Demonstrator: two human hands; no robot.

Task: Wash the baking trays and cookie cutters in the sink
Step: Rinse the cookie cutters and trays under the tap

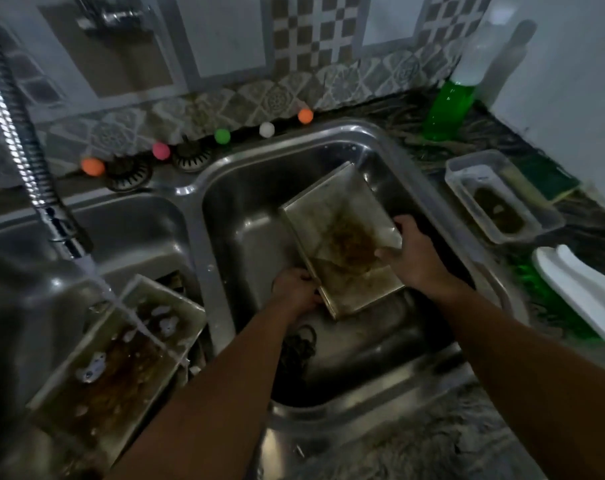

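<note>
Baking tray (342,237), fingers (389,252) curled over edges

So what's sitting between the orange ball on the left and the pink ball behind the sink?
A round dark strainer sits on the ledge between the left orange ball and the pink ball, seen in the head view.

Brown-stained tray (342,233), green bottle (446,110), orange ball (305,116), checkered tiles (304,32)

Two sink basins (245,216) (138,220); two baking trays (342,237) (117,368); five coloured balls (93,167) (161,150) (222,136) (266,129) (305,116); two drain strainers (128,171) (192,155); two hands (296,289) (415,254); one green soap bottle (450,109); one clear plastic container (502,199).
</note>
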